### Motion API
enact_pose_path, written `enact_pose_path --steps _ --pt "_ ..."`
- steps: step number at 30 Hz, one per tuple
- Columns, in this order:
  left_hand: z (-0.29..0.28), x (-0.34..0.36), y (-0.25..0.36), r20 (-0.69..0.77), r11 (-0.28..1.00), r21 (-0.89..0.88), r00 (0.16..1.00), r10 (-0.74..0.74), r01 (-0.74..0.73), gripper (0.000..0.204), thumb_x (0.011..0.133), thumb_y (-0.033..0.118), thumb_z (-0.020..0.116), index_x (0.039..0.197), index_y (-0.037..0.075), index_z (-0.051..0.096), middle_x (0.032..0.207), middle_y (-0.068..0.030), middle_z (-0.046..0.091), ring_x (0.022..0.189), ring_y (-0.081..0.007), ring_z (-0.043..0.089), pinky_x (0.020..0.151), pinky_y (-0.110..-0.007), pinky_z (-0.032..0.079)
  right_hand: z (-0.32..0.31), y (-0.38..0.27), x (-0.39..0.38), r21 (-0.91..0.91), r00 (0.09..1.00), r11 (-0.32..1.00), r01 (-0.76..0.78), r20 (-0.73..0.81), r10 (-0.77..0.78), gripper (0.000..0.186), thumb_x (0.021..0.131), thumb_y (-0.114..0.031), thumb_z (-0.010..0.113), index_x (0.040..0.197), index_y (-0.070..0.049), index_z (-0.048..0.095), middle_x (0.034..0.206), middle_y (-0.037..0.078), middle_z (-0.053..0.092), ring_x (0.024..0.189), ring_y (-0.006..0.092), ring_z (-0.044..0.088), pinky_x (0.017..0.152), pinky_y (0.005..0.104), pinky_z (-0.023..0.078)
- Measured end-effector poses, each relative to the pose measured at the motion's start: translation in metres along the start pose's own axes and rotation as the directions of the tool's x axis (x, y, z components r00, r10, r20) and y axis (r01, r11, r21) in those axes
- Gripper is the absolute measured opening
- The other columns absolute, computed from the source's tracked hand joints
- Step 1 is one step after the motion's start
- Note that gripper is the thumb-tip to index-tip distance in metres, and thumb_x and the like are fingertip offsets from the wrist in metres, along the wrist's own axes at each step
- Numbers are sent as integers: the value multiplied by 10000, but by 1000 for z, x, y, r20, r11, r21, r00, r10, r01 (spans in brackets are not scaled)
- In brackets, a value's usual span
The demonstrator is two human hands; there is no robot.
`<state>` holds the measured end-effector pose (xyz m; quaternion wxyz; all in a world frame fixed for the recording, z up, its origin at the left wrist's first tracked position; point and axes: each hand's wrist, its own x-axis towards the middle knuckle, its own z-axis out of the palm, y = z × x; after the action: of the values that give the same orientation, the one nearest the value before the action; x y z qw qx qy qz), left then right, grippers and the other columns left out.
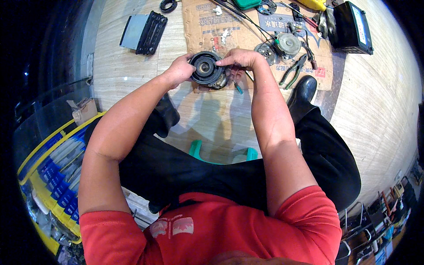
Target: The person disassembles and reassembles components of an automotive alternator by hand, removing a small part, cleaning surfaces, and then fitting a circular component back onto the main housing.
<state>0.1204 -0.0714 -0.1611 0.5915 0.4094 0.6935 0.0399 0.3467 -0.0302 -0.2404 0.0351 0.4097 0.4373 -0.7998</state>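
Observation:
Over the near edge of the cardboard I hold a round black pulley (204,67) with a ringed face and a metal hub at its centre. My left hand (179,70) grips its left rim, fingers closed and partly hidden. On the upper right rim, my right hand (240,59) presses with thumb and fingers. A metal part (218,82) shows just below the pulley, partly covered by it; whether the two touch I cannot tell. Close to my right hand lies a tool with a green tip (239,88), most of its length hidden or blurred.
On the cardboard sheet (201,26) lie a round metal motor-like unit (288,44), green-handled pliers (293,72) and black cables. A black battery (352,28) stands right, beside gloves (327,23). A box-shaped car stereo (143,33) and black ring (168,5) lie left.

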Motion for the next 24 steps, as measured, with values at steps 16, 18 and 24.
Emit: enact_pose_path --steps 16,18,24 --pt "5 -12 16 -117 999 -49 993 6 -11 565 776 -33 540 1320 15 398 1086 -174 590 929 -249 650 726 -365 582 -4 -2 -12 143 990 983 119 55 -128 439 834 -429 711 880 1 637 687 104 646 518 175 620 453 288 489" --pt "1 -14 17 -180 997 -41 982 56 -64 557 766 -30 546 1304 22 414 1065 -163 596 907 -235 650 719 -354 572 -5 -5 -13 147 982 974 172 57 -181 455 841 -445 696 879 6 656 668 88 645 531 170 625 476 280 511" --pt "-11 -43 46 -268 957 -158 944 195 -242 579 746 -38 565 1304 35 432 1074 -120 587 912 -205 626 730 -326 549 -13 -29 -20 112 934 927 357 -18 -357 400 851 -384 696 899 10 648 655 70 644 518 153 630 479 258 515"
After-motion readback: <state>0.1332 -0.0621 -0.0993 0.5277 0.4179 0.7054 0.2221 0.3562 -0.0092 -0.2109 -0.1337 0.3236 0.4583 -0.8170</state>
